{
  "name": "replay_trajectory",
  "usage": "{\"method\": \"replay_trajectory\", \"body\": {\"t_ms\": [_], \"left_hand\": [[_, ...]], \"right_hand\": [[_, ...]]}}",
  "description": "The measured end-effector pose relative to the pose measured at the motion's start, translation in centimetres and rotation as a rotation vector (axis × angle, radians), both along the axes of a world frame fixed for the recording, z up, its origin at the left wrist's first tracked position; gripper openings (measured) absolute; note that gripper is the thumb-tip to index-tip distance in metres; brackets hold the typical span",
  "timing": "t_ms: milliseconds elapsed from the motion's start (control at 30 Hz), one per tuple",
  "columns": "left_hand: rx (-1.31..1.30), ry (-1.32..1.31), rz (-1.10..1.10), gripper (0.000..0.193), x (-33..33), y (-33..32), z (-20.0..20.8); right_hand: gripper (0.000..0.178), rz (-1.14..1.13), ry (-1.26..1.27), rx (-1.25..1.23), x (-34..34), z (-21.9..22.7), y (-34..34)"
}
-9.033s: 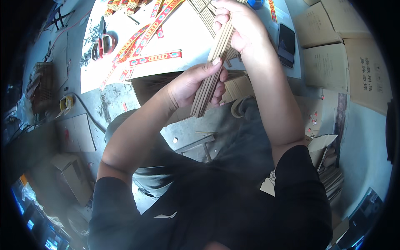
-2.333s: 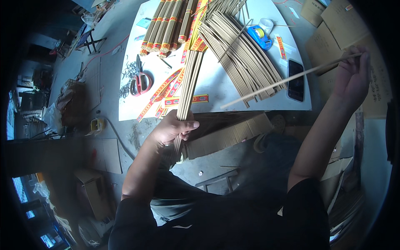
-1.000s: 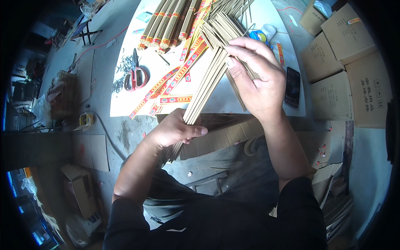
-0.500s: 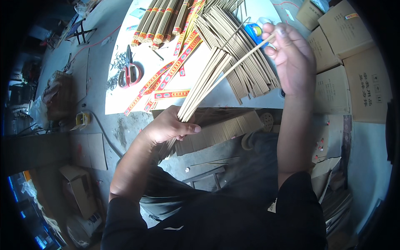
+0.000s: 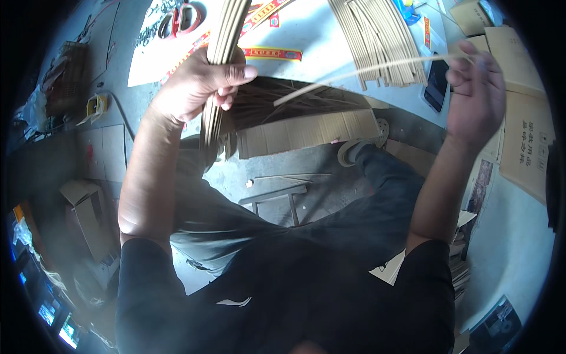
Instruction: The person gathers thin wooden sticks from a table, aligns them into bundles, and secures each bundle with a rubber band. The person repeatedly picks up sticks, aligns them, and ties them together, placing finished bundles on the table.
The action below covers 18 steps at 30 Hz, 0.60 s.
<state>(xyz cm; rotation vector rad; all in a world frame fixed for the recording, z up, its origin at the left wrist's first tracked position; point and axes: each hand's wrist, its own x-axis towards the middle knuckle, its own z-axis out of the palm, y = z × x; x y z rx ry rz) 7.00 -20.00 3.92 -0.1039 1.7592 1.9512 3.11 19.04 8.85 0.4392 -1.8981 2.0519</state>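
My left hand point(image 5: 200, 82) grips a thick bundle of thin tan sticks point(image 5: 223, 41), held upright in front of the white table point(image 5: 318, 35). Off to the right, my right hand point(image 5: 480, 88) pinches one end of a single long thin stick point(image 5: 365, 72) that slants down and left toward the bundle. A flat pile of the same tan sticks point(image 5: 377, 35) lies on the table behind it.
Red and yellow paper strips point(image 5: 271, 54) and red-handled scissors point(image 5: 180, 17) lie on the table. A black phone point(image 5: 437, 85) rests at its right edge. Cardboard boxes point(image 5: 525, 118) stand at the right, corrugated cardboard point(image 5: 306, 133) under the table, a small stool point(image 5: 277, 197) by my knees.
My right hand has swung out to the right, drawing a single stick away from the bundle. The left hand keeps its hold on the bundle, now raised nearer the camera.
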Motion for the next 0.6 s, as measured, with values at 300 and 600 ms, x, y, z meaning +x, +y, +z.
{"method": "replay_trajectory", "body": {"t_ms": [300, 600], "left_hand": [[0.038, 0.141, 0.009, 0.024, 0.8, -1.0, 0.1], [-0.01, 0.006, -0.052, 0.037, -0.2, 1.2, -0.1]], "right_hand": [[0.019, 0.722, -0.56, 0.959, 18.3, -19.7, -7.9], [0.03, 0.583, -1.116, 1.536, 24.9, -49.3, -3.8]]}}
